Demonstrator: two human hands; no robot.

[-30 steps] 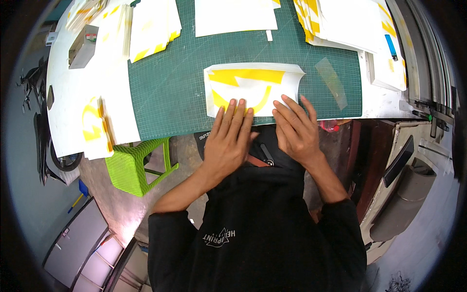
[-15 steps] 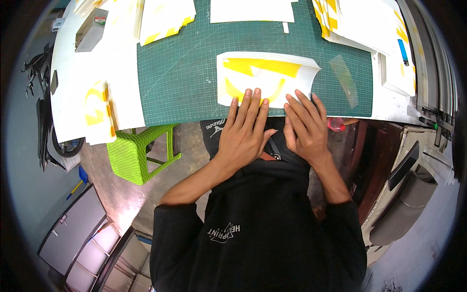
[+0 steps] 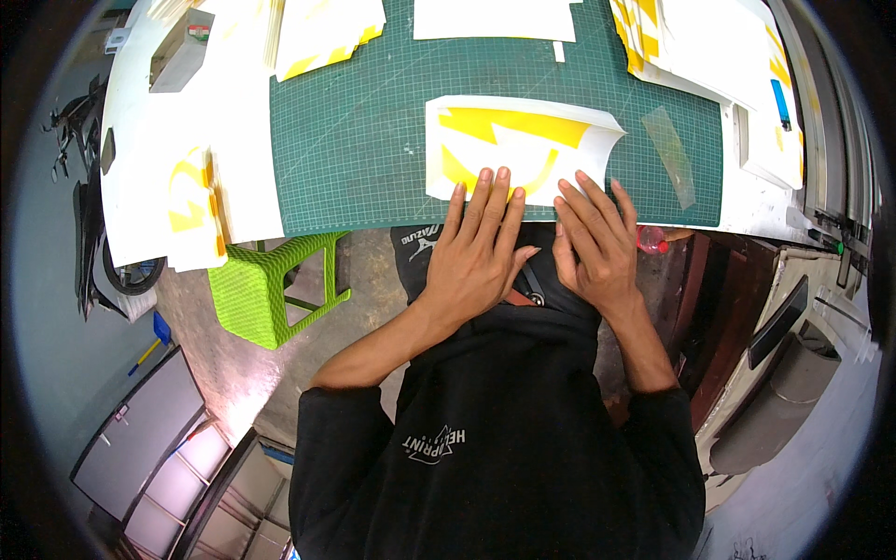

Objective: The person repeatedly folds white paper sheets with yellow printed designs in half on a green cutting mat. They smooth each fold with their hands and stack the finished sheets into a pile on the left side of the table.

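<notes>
A white paper sheet with yellow print (image 3: 513, 131) lies on the green cutting mat (image 3: 355, 140) close to the table's front edge. Its right end curls up a little, and flaps show along its sides. My left hand (image 3: 478, 252) rests its outstretched fingertips on the sheet's near edge, thumb apart. On the right part of the same near edge lie the fingers of my right hand (image 3: 599, 247), stretched out flat. Neither hand grips anything. The fingers hide part of the sheet's near edge.
Yellow-and-white paper stacks stand at the back left (image 3: 327, 37), back right (image 3: 691, 47) and left edge (image 3: 194, 205). A grey block (image 3: 181, 54), a clear strip (image 3: 669, 157) and a blue cutter (image 3: 780, 103) lie around. A green stool (image 3: 252, 299) stands below the table.
The whole view has shifted slightly, so everything appears a little further right. Both hands stay on the sheet's near edge, with almost no movement against it.
</notes>
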